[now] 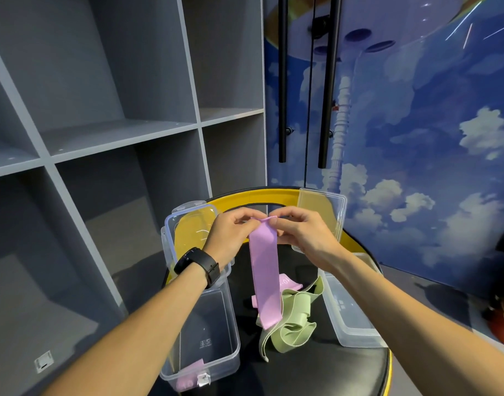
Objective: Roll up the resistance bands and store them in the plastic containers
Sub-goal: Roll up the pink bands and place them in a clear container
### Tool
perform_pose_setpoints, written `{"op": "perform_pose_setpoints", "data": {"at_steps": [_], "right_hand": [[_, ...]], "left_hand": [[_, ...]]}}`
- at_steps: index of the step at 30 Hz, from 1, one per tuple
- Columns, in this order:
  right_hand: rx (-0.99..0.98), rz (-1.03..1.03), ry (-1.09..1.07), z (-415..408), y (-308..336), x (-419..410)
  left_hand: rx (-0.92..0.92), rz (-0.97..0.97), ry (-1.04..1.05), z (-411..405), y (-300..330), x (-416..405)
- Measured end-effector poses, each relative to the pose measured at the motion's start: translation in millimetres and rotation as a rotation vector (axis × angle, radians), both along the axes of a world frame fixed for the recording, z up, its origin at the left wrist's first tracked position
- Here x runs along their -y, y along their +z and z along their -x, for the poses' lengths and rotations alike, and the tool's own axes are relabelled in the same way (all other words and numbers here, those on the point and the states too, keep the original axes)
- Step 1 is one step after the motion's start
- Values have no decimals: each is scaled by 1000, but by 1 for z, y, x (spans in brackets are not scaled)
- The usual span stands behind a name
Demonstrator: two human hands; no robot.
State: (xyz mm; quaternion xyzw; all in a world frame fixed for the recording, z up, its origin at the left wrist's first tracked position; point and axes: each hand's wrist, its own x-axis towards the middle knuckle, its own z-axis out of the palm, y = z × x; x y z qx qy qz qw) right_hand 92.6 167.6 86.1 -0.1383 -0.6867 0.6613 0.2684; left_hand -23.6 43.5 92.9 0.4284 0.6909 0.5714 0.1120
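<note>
A purple resistance band (265, 270) hangs flat from its top end, which my left hand (232, 234) and my right hand (303, 234) both pinch above the black seat. Its lower end drapes over a crumpled green band (292, 324) lying on the seat. A clear container (213, 332) stands at the left with something pink (188, 377) at its near end. A second clear container (349, 307) stands at the right.
Two clear lids lean at the back: one with blue clips (188, 232) on the left, one (322, 212) on the right. The round black seat has a yellow rim (250, 194). Grey cubby shelves (116, 132) stand left; a sky mural wall is right.
</note>
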Motion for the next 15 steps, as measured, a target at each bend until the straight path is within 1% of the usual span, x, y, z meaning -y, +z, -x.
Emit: {"op": "perform_pose_setpoints", "data": {"at_steps": [3, 9, 15], "right_hand": [[10, 50, 45, 0, -2, 1], [18, 79, 39, 2, -4, 2], [45, -8, -23, 2, -4, 2]], "left_hand": [[-2, -1, 17, 1, -4, 1], [20, -2, -15, 3, -8, 3], [98, 27, -78, 2, -9, 7]]}}
